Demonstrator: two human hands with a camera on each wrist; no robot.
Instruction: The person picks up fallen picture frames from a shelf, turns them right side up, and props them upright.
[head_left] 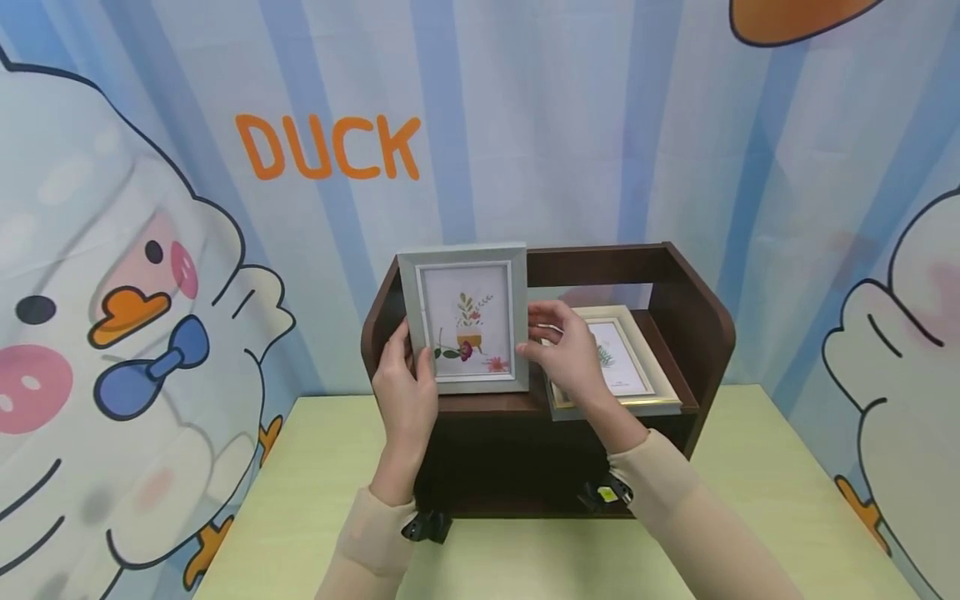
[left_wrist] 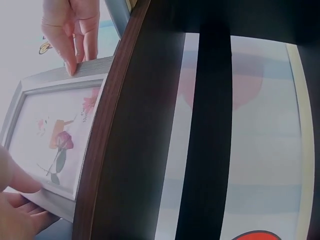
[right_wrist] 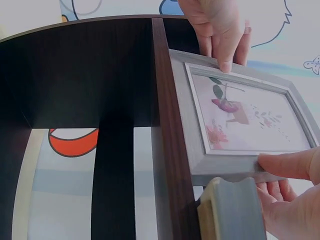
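A grey picture frame (head_left: 517, 317) with a flower print stands nearly upright on the top shelf of a dark brown wooden rack (head_left: 600, 265), toward its left side. My left hand (head_left: 405, 387) holds the frame's left edge, thumb in front and fingers behind. At the opposite edge my right hand (head_left: 567, 354) pinches it with the thumb on the front. In the left wrist view the frame's border (left_wrist: 50, 200) shows between both hands. A second picture frame, cream and gold (head_left: 660, 379), lies flat at the right of the shelf, partly hidden by my right hand.
The rack stands on a pale yellow-green table (head_left: 315, 467), with raised side panels (head_left: 693, 325) and an open dark lower compartment (head_left: 510, 467). Behind it hangs a striped blue curtain (head_left: 570, 125) with printed ducks. In the right wrist view the flat frame's corner (right_wrist: 240, 210) lies close below the held one.
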